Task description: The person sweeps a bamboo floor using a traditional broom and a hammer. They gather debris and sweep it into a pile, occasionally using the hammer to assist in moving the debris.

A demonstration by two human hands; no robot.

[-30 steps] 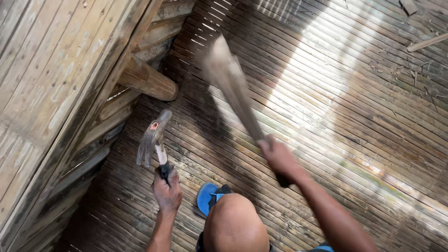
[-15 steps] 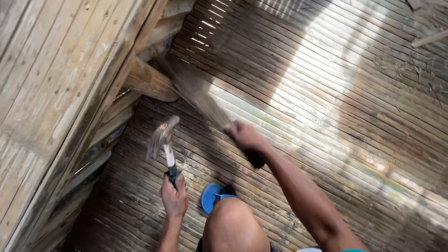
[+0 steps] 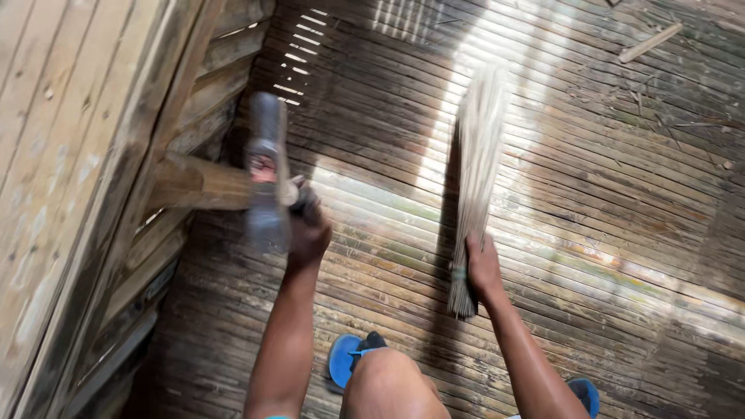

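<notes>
Left hand (image 3: 309,233) is wrapped tight around a hammer (image 3: 268,174), which is blurry and sits right up against the end of a round wooden beam (image 3: 198,184) by the plank wall (image 3: 70,155). Right hand (image 3: 483,268) grips a bundle of thin pale sticks (image 3: 475,171), pointing away over the slatted bamboo floor (image 3: 605,194).

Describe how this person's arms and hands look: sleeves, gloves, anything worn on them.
Both forearms are bare up to the frame's bottom edge, with no sleeves showing. The left hand and right hand wear no gloves, and no watch, band or ring can be made out on either wrist or hand. The left hand is somewhat motion-blurred, so small details there cannot be told.
</notes>
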